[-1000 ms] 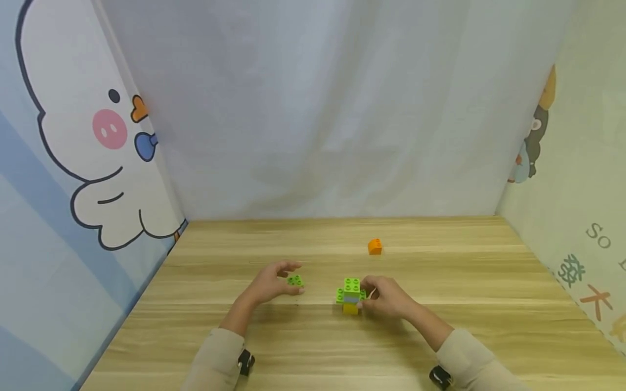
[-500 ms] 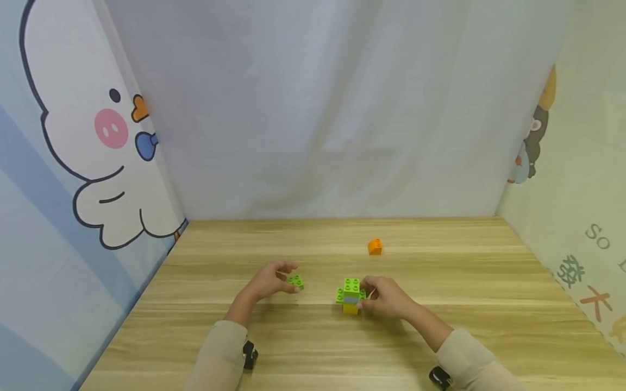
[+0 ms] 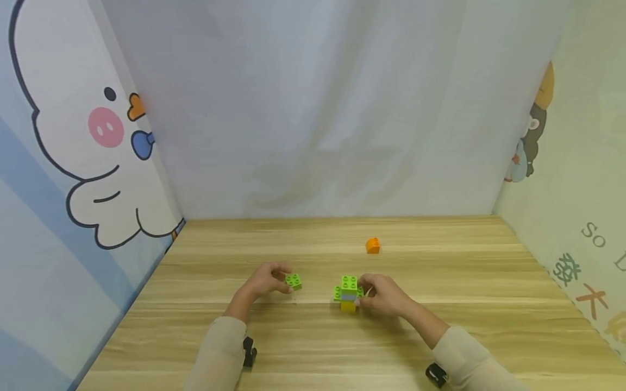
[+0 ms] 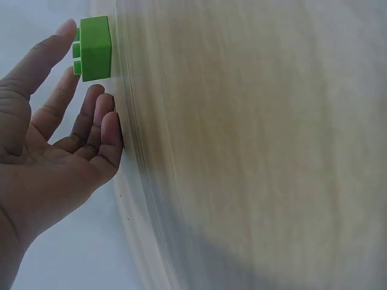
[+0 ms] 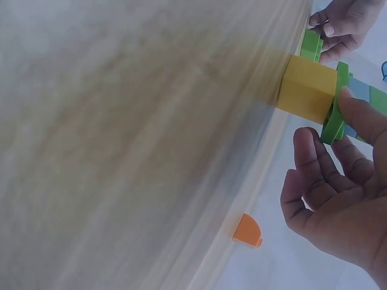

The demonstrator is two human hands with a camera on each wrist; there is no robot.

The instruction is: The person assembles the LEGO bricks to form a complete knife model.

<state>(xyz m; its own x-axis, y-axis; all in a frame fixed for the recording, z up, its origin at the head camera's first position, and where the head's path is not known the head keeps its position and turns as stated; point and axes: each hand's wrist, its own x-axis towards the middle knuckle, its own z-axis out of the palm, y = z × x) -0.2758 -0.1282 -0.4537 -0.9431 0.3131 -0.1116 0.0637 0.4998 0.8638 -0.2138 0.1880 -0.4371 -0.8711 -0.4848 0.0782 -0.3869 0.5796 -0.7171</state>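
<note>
Booth [image 3: 313, 136] w/ cartoon-print walls [image 3: 58, 130]

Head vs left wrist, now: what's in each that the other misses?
Head only: the right hand, pinching the brick stack; the orange brick; both sleeves; cartoon wall figures.

Left wrist only: the palm side of the left hand; head gets the back of it.

Both: the left hand, the separate green brick by its fingertips, and the wooden tabletop.
</note>
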